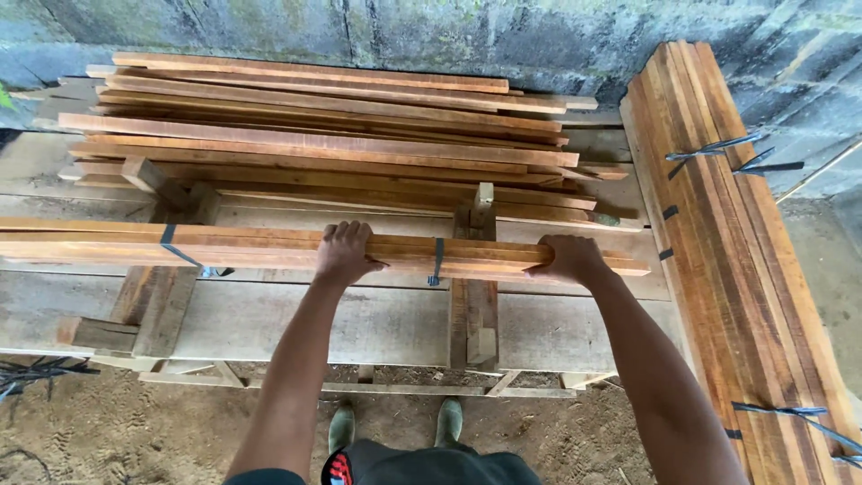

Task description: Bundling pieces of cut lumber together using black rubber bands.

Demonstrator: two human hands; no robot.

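Observation:
A long bundle of reddish wooden slats [242, 247], bound by dark straps, lies across a grey plank bench [377, 323]. My left hand [346, 253] curls over the bundle near its middle. My right hand [571, 259] grips the same bundle close to its right end. Both arms reach forward from the bottom of the view.
A loose pile of wooden slats [314, 135] sits behind on the bench against a mossy block wall [449, 36]. A strapped stack of boards [732, 242] leans lengthwise at the right. Dirt floor and my boots [395, 424] show below.

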